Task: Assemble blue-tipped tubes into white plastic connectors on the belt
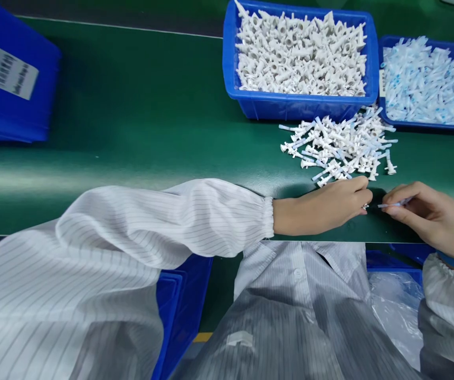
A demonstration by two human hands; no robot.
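Note:
My left hand (330, 207) is closed near the table's front edge, its fingers pinched round a small white plastic fitting (365, 206) that mostly hides behind them. Just to its right, my right hand (428, 211) pinches a thin, clear-bluish plastic tube (394, 204) between thumb and fingertips. The tube's end points left at the fitting, with a small gap between the two. Beyond both hands lies a loose pile of white fittings with bluish tubes on them (341, 142).
A blue bin (302, 98) full of white fittings stands behind the pile. Right of it, a blue tray (428, 125) holds many clear-bluish tubes. Another blue bin (17, 113) with a label is at the far left of the green table (143, 105). Below the edge are more blue bins (187, 306).

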